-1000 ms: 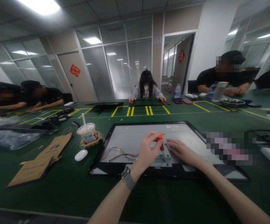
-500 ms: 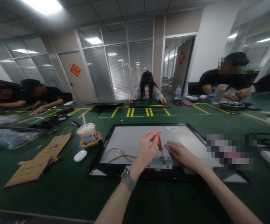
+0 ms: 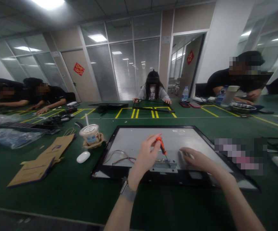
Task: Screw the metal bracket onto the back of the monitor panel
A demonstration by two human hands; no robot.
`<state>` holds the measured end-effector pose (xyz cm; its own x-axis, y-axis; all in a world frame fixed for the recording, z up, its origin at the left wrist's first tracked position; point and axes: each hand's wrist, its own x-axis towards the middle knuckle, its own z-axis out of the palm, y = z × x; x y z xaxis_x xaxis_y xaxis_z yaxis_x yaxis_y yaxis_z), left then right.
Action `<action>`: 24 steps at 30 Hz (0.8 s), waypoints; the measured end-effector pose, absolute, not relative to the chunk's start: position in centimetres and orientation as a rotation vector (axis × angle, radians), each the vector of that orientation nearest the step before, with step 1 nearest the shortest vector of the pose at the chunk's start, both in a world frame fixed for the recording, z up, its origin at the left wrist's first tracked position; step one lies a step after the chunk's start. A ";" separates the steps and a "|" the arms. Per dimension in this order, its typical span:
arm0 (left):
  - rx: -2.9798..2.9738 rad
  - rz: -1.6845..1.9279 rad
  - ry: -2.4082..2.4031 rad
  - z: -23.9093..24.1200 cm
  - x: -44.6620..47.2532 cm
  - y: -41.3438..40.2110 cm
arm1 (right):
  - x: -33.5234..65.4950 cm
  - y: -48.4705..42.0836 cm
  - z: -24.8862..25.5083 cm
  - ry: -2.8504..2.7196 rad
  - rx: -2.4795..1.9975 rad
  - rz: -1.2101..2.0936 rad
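Observation:
A flat display panel (image 3: 129,138) with a black frame and a pale grey back lies in front of me. My left hand (image 3: 146,153) grips an orange and black screwdriver (image 3: 162,146) by its handle, and the shaft slants down to a metal bracket (image 3: 164,165) near the panel's front edge. Thin wires (image 3: 122,159) run across the panel to the left of that hand. My right hand (image 3: 196,158), somewhat blurred, hovers over the panel right of the bracket, fingers apart and holding nothing.
Left of the panel are a white mouse (image 3: 83,157), a lidded drink cup (image 3: 90,134) with a straw, and a brown paper bag (image 3: 43,160). Across the green table (image 3: 100,195) a person (image 3: 152,86) holds a thin black frame (image 3: 153,106). Other people sit at both sides.
My right hand has moved right, away from the bracket. The screwdriver has shifted slightly left with my left hand and leans more.

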<state>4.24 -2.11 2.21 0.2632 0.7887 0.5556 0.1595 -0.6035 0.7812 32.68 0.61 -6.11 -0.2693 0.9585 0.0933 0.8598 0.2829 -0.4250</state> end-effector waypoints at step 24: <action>1.962 1.416 1.072 1.4 3.8 -1.6 | 33.5 -0.8 -4.5 -2.115 -1.857 0.412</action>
